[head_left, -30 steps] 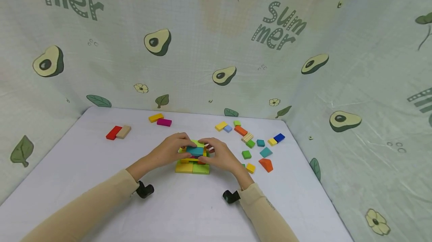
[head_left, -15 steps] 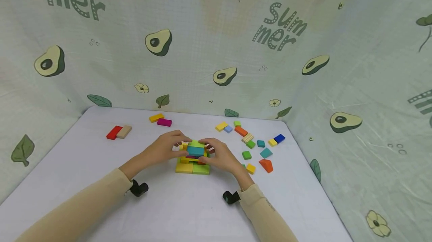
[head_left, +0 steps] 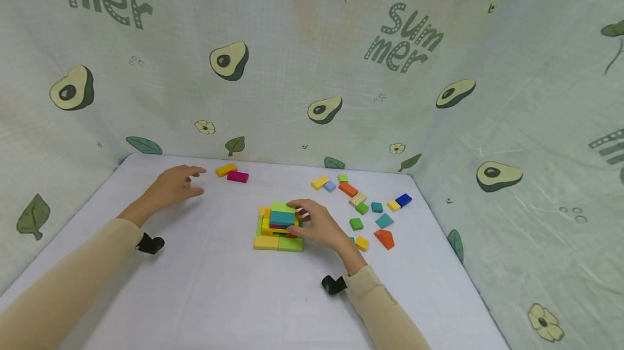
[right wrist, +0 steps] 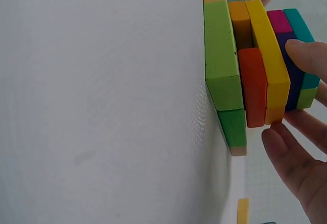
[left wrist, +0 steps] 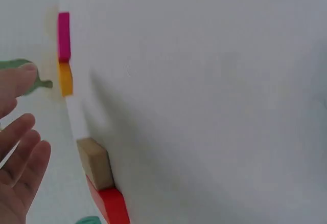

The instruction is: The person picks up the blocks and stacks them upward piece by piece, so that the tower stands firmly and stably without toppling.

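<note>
Fingers of left hand point(head_left: 170, 186) apart, empty, gone from stack point(head_left: 281, 219) toward ten o'clock; right hand point(head_left: 319, 224) alone grips it.

On the pale cloth backdrop point(head_left: 278, 8) the word "Summer" reads twice, broken as "Sum" over "mer" — at upper left, its top cut off, and tilted right of centre — while marks on the right sleeve point(head_left: 385, 315) are too small to read.

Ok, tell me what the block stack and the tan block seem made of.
Block stack: probably painted wood, though plastic is possible; low sheen, solid colours, small dark marks on the light green block. Tan block: perhaps bare wood, matte; wood-like colour, but no clear grain.
</note>
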`<state>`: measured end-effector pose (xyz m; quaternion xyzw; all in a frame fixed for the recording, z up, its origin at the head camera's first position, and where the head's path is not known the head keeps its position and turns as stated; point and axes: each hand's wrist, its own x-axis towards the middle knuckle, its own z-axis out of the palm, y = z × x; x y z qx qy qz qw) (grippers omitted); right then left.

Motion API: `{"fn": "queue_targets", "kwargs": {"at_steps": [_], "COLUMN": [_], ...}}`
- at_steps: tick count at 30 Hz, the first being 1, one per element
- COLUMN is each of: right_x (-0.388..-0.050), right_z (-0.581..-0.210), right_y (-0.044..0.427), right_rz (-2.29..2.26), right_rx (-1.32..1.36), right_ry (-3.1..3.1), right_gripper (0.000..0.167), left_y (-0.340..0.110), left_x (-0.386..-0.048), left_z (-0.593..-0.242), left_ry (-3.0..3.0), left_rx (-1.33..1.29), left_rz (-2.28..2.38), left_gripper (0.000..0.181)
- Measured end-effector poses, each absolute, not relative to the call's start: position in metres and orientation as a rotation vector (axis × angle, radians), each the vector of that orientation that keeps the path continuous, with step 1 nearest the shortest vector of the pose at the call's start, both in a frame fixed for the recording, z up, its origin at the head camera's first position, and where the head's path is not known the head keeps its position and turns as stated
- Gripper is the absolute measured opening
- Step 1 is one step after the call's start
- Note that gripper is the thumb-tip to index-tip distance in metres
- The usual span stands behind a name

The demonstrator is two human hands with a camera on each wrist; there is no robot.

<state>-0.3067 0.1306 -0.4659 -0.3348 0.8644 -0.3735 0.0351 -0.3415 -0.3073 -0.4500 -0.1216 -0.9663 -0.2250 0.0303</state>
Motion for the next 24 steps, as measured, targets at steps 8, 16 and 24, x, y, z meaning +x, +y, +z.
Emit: {"fn": "queue_targets", "kwargs": {"at_steps": [8, 16, 24], "right_x": [-0.306, -0.307, -0.306], "right_z": [-0.466, -0.465, -0.465], "right_y": [0.13, 0.129, 0.13], "right_rz": [-1.151, -1.149, -1.145], "right_rx": [-1.021, -1.023, -1.002], "right_ry": [2.655, 2.657, 2.66], "right_gripper": [0.059, 0.059, 0.059], "left_y": [-0.342, -0.34, -0.333], "left_x": [-0.343, -0.34, -0.344], "left_z": [-0.459, -0.462, -0.472], "left_ry": [-3.008, -2.983, -2.978], "left_rx": [-0.349, -0.472, -0.549], "left_rz": [-0.618, -0.529, -0.585], "left_gripper": [0.061, 0.051, 0.05]}}
